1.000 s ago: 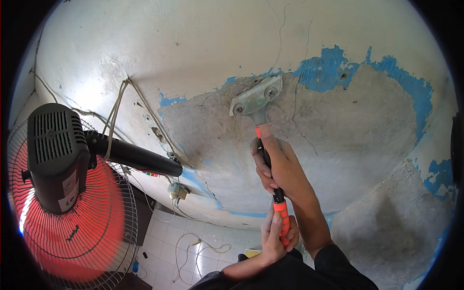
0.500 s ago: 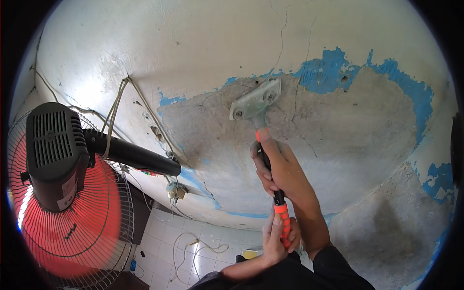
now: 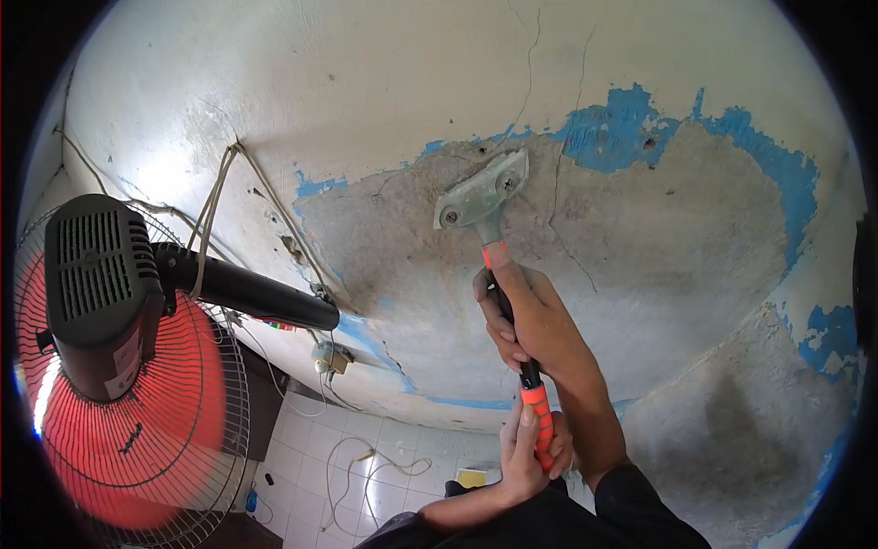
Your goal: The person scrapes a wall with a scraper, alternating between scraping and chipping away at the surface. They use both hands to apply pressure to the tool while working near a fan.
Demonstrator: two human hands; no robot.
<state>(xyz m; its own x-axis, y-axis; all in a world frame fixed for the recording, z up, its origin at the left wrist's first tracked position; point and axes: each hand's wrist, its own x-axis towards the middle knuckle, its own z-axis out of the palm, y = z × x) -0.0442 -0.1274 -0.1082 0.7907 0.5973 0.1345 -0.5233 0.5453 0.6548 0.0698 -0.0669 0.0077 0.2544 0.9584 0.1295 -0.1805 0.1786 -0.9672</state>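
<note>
A long-handled scraper (image 3: 482,199) with a wide, dusty greenish-grey head lies against a bare grey patch of wall (image 3: 677,220), just below the blue and white paint edge. Two screws show on its head. My right hand (image 3: 523,316) is wrapped round the black upper shaft, thumb stretched along it toward the head. Lower down, my left hand (image 3: 528,448) is closed round the orange-and-black grip (image 3: 540,425) at the handle's end. The blade's edge against the wall cannot be made out clearly.
A standing fan (image 3: 137,366) with blurred red blades is at the left, its black neck (image 3: 256,288) reaching toward the wall. Cables (image 3: 215,206) hang beside it and a cord (image 3: 375,467) loops on the tiled floor. Blue paint (image 3: 608,133) and cracks mark the wall.
The scraper's head has slid very slightly down the wall. Both hands keep the same hold, and the view has shifted a little.
</note>
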